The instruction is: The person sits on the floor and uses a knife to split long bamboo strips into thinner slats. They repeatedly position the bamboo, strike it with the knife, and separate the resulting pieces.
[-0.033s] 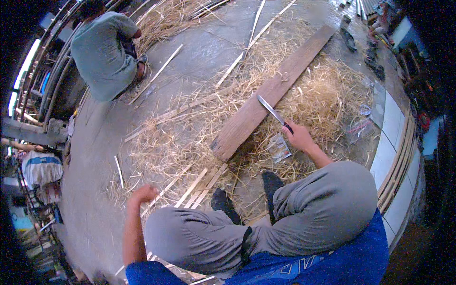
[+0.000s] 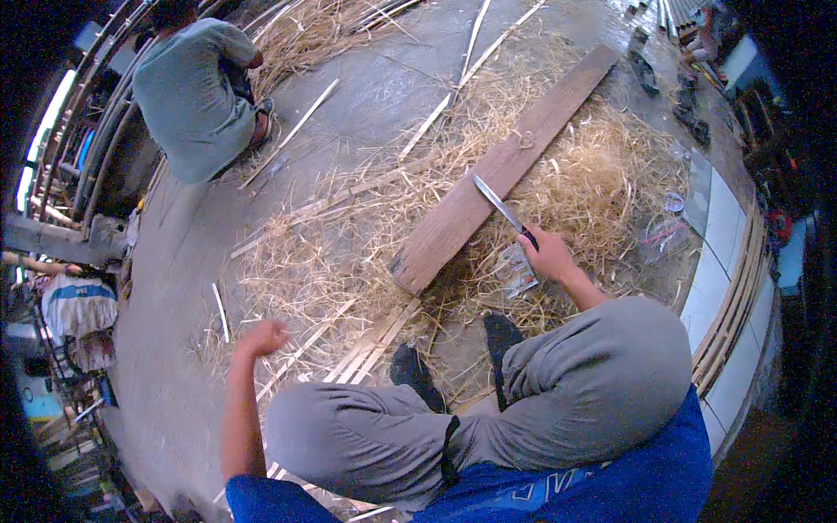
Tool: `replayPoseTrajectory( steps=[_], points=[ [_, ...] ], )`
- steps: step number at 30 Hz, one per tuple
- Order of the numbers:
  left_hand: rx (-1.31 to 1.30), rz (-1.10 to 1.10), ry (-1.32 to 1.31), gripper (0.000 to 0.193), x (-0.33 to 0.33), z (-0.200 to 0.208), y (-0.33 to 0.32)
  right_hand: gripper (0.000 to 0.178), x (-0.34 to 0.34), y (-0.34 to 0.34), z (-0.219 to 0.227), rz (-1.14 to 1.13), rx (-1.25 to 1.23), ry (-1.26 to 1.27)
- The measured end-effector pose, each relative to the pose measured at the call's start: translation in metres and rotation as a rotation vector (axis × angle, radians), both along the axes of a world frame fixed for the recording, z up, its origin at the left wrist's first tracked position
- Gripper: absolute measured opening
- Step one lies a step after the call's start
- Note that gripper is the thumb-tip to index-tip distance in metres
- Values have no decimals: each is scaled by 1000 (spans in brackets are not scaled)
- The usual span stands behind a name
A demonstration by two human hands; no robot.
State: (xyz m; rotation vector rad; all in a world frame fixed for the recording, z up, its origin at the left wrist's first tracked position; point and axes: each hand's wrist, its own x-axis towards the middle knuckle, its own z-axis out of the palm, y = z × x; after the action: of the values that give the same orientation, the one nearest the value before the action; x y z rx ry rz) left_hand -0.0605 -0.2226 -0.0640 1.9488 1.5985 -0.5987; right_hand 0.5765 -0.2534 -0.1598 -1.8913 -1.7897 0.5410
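In my right hand [image 2: 551, 254] is the dark handle of a knife [image 2: 499, 202]. Its long metal blade points up and left, with the tip over a brown wooden plank [image 2: 488, 187] that slants across the floor. My left hand [image 2: 264, 337] is raised beside my left knee, with its fingers curled closed; whatever they may hold is hidden. Pale split strips [image 2: 366, 349], which look like bamboo, stretch from the plank's near end toward my legs. Thin curly shavings [image 2: 602, 174] lie heaped to the right of the plank.
Another person [image 2: 196, 100] squats at the far left, beside a pile of shavings and strips. A crumpled clear plastic wrapper [image 2: 516, 268] lies below the knife. Long strips [image 2: 732, 288] rest on white tiles at the right. A white-and-blue sack [image 2: 80, 305] stands at the left.
My left hand has risen slightly, a little farther from my knee. My right hand and the knife stay almost in place over the plank.
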Motion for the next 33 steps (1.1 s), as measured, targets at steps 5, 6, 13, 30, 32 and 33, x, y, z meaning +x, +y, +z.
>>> replayPoseTrajectory(
  steps=[5,6,13,30,32,33],
  points=[
    [166,-175,65,40,92,27,146,55,-25,-6,-37,-28,-49,71],
    [179,-222,100,39,118,26,167,56,-22,-9,-46,-25,-27,44],
    [459,-230,-196,40,286,-55,311,61,-29,-8,-60,-3,26,112],
    [426,392,-489,49,435,-184,351,53,-28,-10,-57,-19,-18,69],
    [358,340,-416,52,426,-191,355,51,-29,0,-36,13,-47,133],
    [323,268,-361,54,438,-181,343,51,-24,-4,-34,-19,-70,110]
  ],
)
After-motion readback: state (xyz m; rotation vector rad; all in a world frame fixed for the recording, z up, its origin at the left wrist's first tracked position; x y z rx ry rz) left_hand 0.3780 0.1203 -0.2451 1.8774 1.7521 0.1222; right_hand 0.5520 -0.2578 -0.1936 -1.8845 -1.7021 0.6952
